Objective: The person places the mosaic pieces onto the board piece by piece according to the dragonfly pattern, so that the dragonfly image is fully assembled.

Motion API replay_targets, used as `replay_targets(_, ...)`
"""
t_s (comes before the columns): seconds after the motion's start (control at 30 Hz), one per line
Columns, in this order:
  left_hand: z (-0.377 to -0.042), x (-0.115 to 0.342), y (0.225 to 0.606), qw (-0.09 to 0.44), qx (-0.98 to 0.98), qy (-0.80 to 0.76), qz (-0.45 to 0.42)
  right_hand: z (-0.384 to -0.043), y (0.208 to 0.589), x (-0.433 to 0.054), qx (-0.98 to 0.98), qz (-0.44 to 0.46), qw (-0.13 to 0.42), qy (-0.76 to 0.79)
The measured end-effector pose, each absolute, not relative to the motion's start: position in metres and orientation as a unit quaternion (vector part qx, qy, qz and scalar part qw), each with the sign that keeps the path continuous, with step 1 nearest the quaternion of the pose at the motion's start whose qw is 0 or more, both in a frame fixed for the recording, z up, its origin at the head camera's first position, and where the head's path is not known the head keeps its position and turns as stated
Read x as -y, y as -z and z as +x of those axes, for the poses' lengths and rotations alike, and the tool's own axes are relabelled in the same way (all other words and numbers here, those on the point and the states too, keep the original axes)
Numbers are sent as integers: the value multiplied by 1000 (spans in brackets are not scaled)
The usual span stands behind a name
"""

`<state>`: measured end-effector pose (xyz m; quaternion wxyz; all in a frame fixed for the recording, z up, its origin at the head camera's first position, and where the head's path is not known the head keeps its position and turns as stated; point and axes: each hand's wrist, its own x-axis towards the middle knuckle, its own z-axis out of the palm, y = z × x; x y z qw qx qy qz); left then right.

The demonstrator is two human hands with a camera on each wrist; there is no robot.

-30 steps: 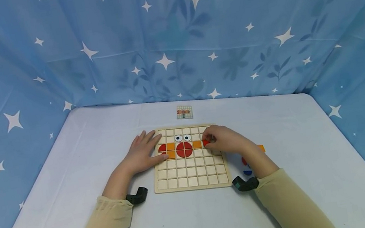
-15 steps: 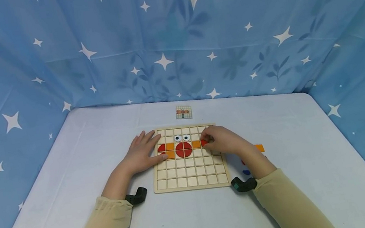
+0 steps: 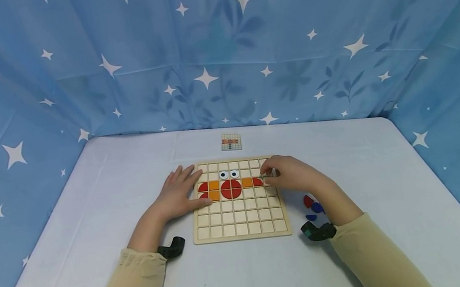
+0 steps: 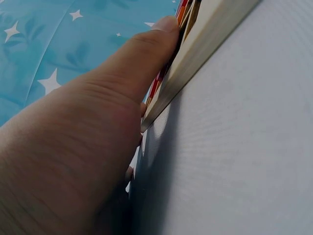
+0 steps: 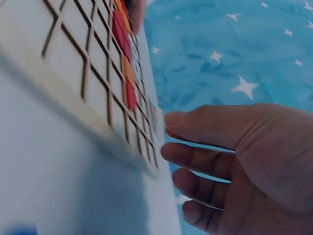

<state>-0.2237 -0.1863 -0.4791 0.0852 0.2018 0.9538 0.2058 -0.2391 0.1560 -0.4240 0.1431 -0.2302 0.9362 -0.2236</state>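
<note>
A wooden grid board [image 3: 244, 230] lies between my hands, holding coloured pieces. My left hand [image 3: 177, 194] rests on its left edge with fingers spread, the thumb [image 4: 164, 34] lying over the board's side near an orange square [image 3: 214, 195]. A red circle of quarter pieces [image 3: 231, 189] sits mid-board below two eye pieces [image 3: 229, 174]. To the right, an orange square [image 3: 247, 182] adjoins a red quarter piece [image 3: 257, 181] in its cell. Just right of that piece is my right hand [image 3: 291, 172], its fingers loosely bent; in the right wrist view nothing shows between thumb and fingers.
Beside the right forearm lie a loose red piece [image 3: 308, 201] and blue pieces [image 3: 316, 207], partly covered by the wrist. A small pattern card [image 3: 231, 142] lies behind the board on the white tabletop [image 3: 251, 280]. A blue star-printed curtain [image 3: 213, 40] surrounds the back and sides.
My right hand has let go of the red quarter piece, which stays in its cell, and has drawn back slightly to the right. The left hand has stayed in place.
</note>
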Motion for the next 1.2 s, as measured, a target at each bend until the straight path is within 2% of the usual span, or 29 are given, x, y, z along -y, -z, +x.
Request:
replay_targets(0.13,-223,186,479,83,-954,-206,203,-233,416,-180,-942,-221,147,207)
replay_targets(0.4,-222,187,479,80,-954,-207,202,-223,406,-238,-942,-161,207,212)
replay_targets(0.67,-219,187,473,84,-951,-208,212,-224,420,-283,-941,-119,245,201)
replay_targets(0.87,-221,188,473,87,-949,-204,224,-226,429,-293,-933,-124,259,218)
replay_targets(1.2,-220,188,471,92,-948,-206,226,-228,432,-293,-934,-145,235,227)
